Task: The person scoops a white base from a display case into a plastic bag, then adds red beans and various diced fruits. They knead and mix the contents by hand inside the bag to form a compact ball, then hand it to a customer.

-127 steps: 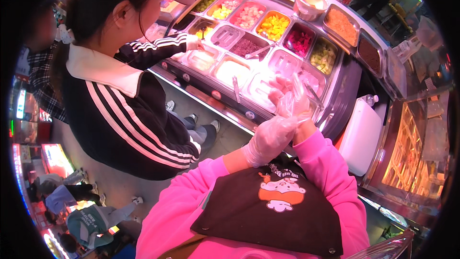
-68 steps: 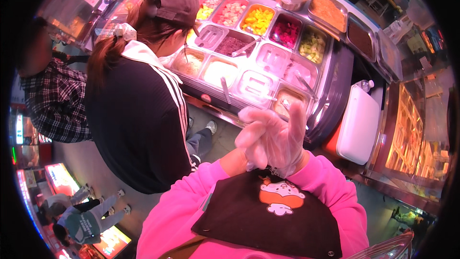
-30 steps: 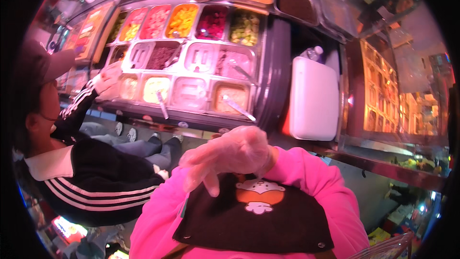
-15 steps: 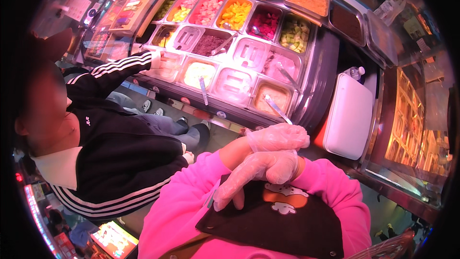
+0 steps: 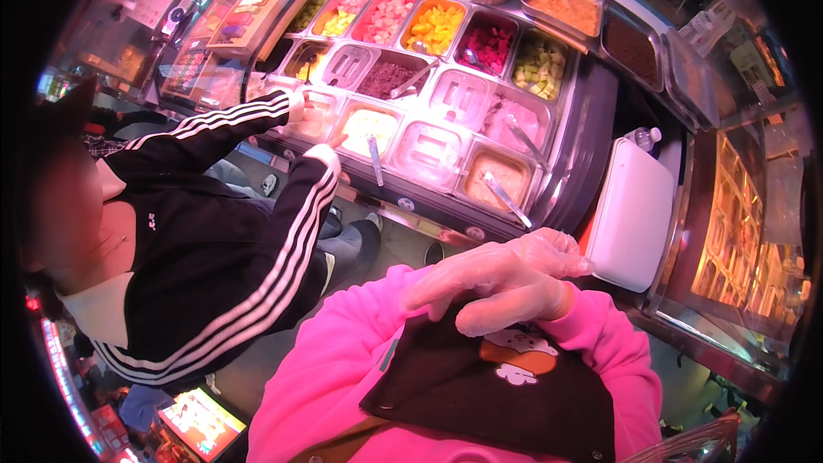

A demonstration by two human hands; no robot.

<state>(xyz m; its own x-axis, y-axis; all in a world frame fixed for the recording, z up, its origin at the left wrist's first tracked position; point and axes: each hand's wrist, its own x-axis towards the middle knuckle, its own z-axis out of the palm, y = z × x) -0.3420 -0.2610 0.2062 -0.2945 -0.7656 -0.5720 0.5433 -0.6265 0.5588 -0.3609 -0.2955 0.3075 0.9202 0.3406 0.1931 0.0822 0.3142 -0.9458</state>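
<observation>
Both my hands wear thin clear plastic gloves and cross in front of my dark apron (image 5: 480, 399). My right hand (image 5: 506, 281) reaches leftward over my left wrist. Its fingers are stretched out, with the thumb apart and lower. My left hand (image 5: 555, 250) lies behind it and points right, partly covered by the right. Its visible fingers look extended and hold nothing I can see. Beyond my hands, the nearest food pan (image 5: 495, 178) contains a pale beige filling and a spatula (image 5: 506, 197). Beside that pan is a clear-lidded pan (image 5: 426, 153).
A person in a black striped jacket (image 5: 206, 266) stands at my left, both hands over the near-left pans. Fruit pans, including yellow cubes (image 5: 435, 27), fill the counter. At right are a white box (image 5: 633, 213) and a lit display case (image 5: 733, 231). Crumb-filled trays (image 5: 561, 2) stand at the back.
My right hand has risen and straightened its fingers across my left wrist; my left hand has shifted right. The other person's second arm has come up over the counter.
</observation>
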